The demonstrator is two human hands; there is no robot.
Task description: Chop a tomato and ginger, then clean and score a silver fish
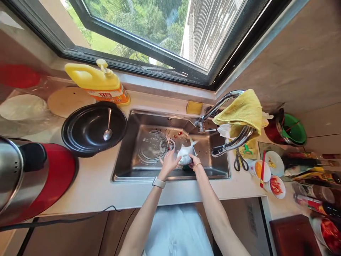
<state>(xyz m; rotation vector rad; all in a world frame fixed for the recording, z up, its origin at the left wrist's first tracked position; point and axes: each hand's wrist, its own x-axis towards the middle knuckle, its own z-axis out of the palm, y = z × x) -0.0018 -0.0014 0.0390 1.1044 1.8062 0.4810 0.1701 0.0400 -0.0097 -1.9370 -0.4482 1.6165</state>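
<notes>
A silvery, flat-bodied fish (185, 153) is held above the steel sink (207, 170), its tail pointing up and to the right. My right hand (196, 162) grips it from the right side, the thumb over its body and the other fingers mostly hidden beneath. Close by on the left, my left hand (169, 162) has its fingers spread, and its fingertips reach the fish's left end; whether they press on it I cannot tell. Behind the left hand, a clear glass bowl (149, 147) lies in the sink beside the drain strainer (170, 144). Small red scraps (179, 134) lie near the sink's back.
A curved faucet (221, 101) draped with a yellow cloth (243, 112) overhangs the sink's right side. Scissors (240, 161) and small bowls (274, 163) stand to the right. Leftward are a black pan (87, 129) holding a spoon (108, 133), and a yellow detergent jug (98, 83).
</notes>
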